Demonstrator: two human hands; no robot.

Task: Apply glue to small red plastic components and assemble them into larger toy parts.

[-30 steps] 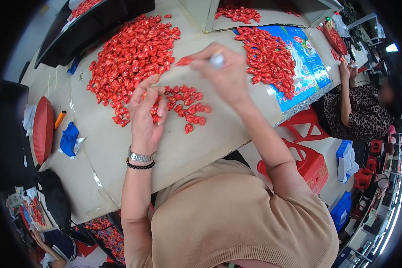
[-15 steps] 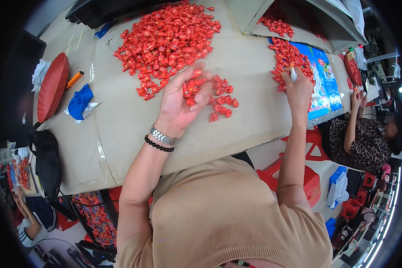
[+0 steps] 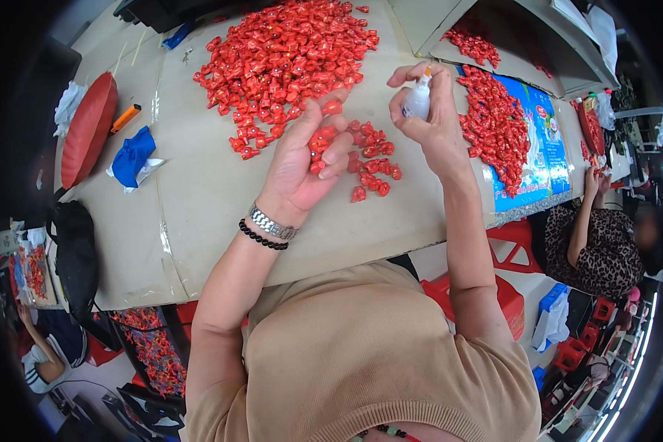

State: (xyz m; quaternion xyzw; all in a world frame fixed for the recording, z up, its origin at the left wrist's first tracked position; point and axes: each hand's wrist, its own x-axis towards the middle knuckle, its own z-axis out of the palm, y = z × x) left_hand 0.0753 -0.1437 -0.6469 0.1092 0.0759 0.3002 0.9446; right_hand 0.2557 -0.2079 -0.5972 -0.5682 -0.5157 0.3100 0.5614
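Observation:
Several small glossy red pieces [image 3: 321,141], their exact kind unclear, rest in the curled fingers of my left hand [image 3: 295,166]. One of them sits up between thumb and fingertip. To its right, my right hand [image 3: 442,121] is wrapped round a small white squeeze bottle [image 3: 418,102] with an orange tip pointing up. Beyond my left hand a large heap of the same red pieces [image 3: 287,59] covers the table, and a small loose group [image 3: 376,166] lies just right of that hand. More red pieces [image 3: 493,125] are spread on a blue printed sheet [image 3: 549,147].
At left are a red dish [image 3: 90,132], an orange marker [image 3: 126,118], a blue cloth [image 3: 132,158] and a black bag [image 3: 76,254]. A grey metal shelf [image 3: 552,55] stands at back right. A co-worker in a leopard-print top [image 3: 600,250] sits at right.
My right hand has come left, off the red pieces on the blue sheet, bringing the bottle close to my left hand. The left hand keeps its hold in nearly the same place.

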